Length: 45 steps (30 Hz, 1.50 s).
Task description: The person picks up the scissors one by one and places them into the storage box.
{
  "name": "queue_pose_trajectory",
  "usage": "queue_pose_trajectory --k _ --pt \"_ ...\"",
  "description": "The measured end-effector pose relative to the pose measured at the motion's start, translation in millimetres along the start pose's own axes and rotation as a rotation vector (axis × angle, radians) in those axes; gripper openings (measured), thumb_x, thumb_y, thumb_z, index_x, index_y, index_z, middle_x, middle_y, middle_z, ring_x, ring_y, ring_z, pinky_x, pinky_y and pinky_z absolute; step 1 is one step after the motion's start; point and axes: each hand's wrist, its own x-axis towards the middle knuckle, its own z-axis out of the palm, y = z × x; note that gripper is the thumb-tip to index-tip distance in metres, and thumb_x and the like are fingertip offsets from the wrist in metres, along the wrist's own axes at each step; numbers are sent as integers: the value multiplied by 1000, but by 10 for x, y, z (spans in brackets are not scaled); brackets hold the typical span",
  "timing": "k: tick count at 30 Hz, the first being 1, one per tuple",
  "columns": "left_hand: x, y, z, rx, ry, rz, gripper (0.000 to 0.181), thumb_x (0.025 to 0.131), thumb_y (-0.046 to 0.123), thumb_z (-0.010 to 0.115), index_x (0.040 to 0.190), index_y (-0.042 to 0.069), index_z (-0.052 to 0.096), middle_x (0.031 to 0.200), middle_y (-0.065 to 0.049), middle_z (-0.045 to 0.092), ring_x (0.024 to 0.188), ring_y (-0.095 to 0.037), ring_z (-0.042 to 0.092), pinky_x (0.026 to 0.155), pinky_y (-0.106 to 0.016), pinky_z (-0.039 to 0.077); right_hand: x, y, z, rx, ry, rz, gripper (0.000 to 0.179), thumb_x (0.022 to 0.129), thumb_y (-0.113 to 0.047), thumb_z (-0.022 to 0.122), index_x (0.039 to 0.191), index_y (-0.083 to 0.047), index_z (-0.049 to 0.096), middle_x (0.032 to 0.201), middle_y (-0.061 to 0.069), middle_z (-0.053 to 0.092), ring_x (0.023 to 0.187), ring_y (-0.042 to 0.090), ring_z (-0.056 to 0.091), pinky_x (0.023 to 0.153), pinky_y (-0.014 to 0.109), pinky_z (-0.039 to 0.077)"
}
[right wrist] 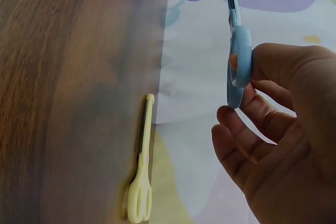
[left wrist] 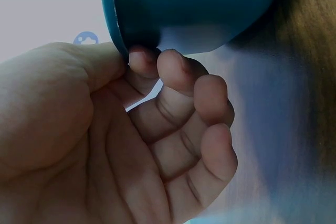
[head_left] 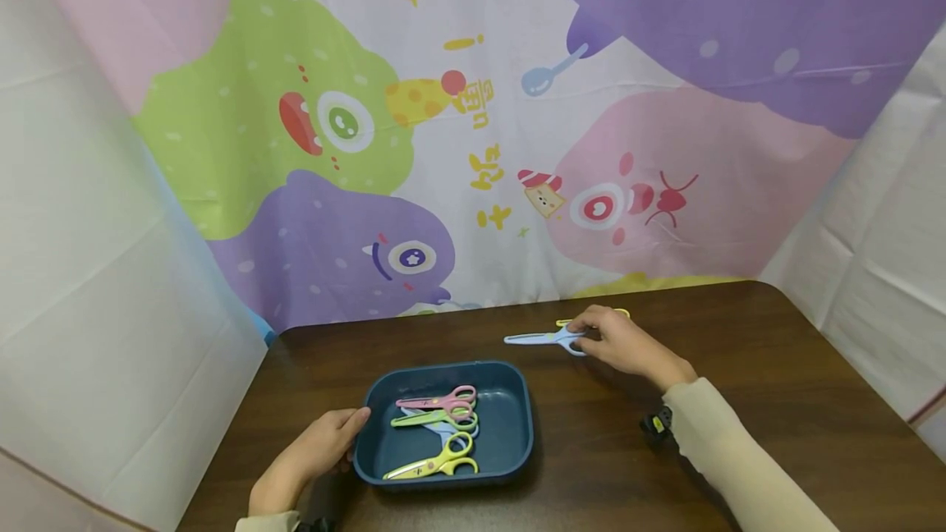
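Note:
My right hand pinches a pair of light blue scissors by the finger loops, the blades pointing left. In the right wrist view these scissors stand clear above the tabletop, thumb on one side and fingers on the other. Yellow scissors lie on the table beneath and behind that hand. My left hand grips the left rim of a dark blue plastic tray, thumb and index finger on its edge. Inside the tray lie pink scissors, green scissors, yellow scissors and partly covered blue scissors.
The dark brown wooden table carries everything. A white curtain printed with cartoon monsters hangs along its back edge, with plain white cloth at the sides. Black straps with a small device sit at my right wrist.

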Motion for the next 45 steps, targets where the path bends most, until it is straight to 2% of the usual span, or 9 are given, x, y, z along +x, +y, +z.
queue_pose_trajectory --k 11,22,32,39,45 --pt "3 -8 -3 -7 0 16 41 112 31 43 98 -1 64 64 -4 52 55 -17 52 53 -35 48 0 -47 2 8 28 -4 18 93 -6 73 110 -3 75 110 10 72 99 22 65 87 41 55" --pt "3 7 2 6 4 -3 41 112 32 43 106 -2 66 65 -4 53 56 -17 53 53 -34 48 -18 -48 25 39 39 23 18 92 -6 73 110 -3 75 110 9 72 98 20 63 86 40 54" --pt "14 -4 12 11 13 -6 41 112 31 43 106 -2 66 64 -4 52 55 -17 53 53 -34 49 -47 -81 20 60 37 33 17 94 -7 72 111 -4 74 111 10 71 98 19 62 87 40 53" --pt "12 -16 26 18 24 -13 42 112 32 43 116 -4 65 64 -4 53 55 -18 54 53 -35 50 -51 -113 17 69 42 22 17 94 -9 73 110 -6 74 111 9 71 97 18 63 85 38 53" --pt "2 -6 31 15 29 1 41 112 33 44 107 -1 67 63 -3 52 53 -17 53 52 -34 49 -57 -155 25 45 47 10 16 93 -7 73 108 -6 74 108 8 71 97 20 64 86 39 53"
